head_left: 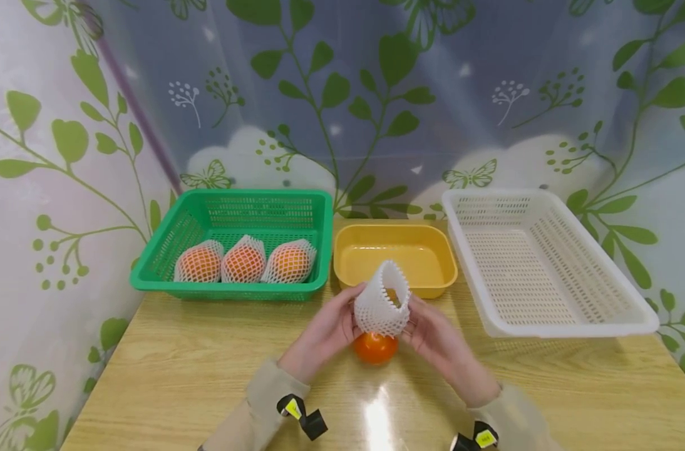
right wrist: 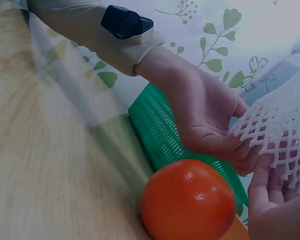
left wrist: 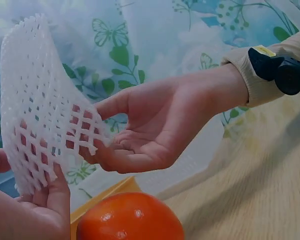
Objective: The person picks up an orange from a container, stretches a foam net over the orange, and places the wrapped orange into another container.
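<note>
A white foam fruit net [head_left: 381, 308] is held up between both hands, its mouth spread wide at the top. My left hand [head_left: 338, 321] grips its left side; in the left wrist view the fingers of this hand [left wrist: 30, 210] are at the lower edge. My right hand [head_left: 436, 331] pinches the opposite side, with fingertips inside or behind the mesh. A round, shiny orange fruit [head_left: 376, 348] sits on the table just below the net. In the right wrist view the fruit [right wrist: 189, 202] is bare and apart from the hands.
A green basket [head_left: 230, 287] at the left holds three netted fruits [head_left: 243, 262]. Behind the hands stands a yellow tray [head_left: 396, 233]. To the right is a white basket [head_left: 568, 329]. A patterned curtain [head_left: 342, 125] hangs behind the wooden table [head_left: 207, 351].
</note>
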Tool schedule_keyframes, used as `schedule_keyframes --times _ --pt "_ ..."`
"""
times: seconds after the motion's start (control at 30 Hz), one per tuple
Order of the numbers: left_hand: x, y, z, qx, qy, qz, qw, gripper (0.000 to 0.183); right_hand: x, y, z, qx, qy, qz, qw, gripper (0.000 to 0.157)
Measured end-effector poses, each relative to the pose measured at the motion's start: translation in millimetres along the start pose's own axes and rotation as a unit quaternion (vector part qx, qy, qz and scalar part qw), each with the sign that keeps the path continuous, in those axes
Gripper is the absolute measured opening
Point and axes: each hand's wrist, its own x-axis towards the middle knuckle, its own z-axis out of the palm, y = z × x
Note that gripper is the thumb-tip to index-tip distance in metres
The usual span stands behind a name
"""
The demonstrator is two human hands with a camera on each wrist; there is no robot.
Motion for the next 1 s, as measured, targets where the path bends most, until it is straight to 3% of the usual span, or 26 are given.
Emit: schedule_keyframes --times 0.27,0.47,0.67,1.0 --pt "-10.4 -9.9 -17.5 0.03 0.035 -0.01 0.9989 0.029 -6.5 13.2 -5.8 -0.07 0.084 0.053 0.993 0.026" --pt "-13.7 -15.8 -27.6 0.031 0.035 -0.022 0.9987 0.035 -7.9 20.7 -11.8 -0.123 0.094 0.075 0.985 0.024" --pt "-14.2 -20.1 -31.4 0.043 0.04 -0.023 0.998 0.04 -9.0 23.8 -14.5 -0.128 0.097 0.09 0.983 0.024" --pt "-16.8 -32.9 -34.7 0.045 0.113 -0.032 0.992 0.042 -14.1 26.9 -19.5 -0.169 0.152 0.115 0.967 0.02"
